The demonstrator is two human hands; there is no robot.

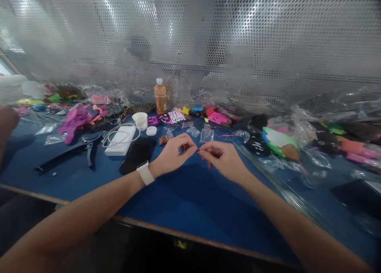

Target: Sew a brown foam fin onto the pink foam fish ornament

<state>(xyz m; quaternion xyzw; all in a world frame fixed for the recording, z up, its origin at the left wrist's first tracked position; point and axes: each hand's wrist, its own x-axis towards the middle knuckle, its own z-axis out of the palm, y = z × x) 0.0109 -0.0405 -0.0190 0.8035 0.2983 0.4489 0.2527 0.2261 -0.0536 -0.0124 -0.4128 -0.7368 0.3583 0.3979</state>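
Observation:
Above the middle of the blue table [190, 197], my left hand [175, 152] and my right hand [222, 158] meet at the fingertips. Both are pinched, thumb against forefinger, around something tiny and dark that is too small to name. A pale watch strap [145, 173] circles my left wrist. Just left of that wrist lies a black phone [135, 156]. Behind my hands are small clear plastic bags [206, 135] and a reddish-brown piece [163, 139].
A white box [120, 141] with a coiled cable, black pliers [91, 146], a cup [140, 121] and an orange drink bottle [160, 98] stand leftward. Long clear rods [274, 181] lie right. Colourful pieces line the perforated metal screen [190, 39]. Another person's hand [7, 124] shows far left.

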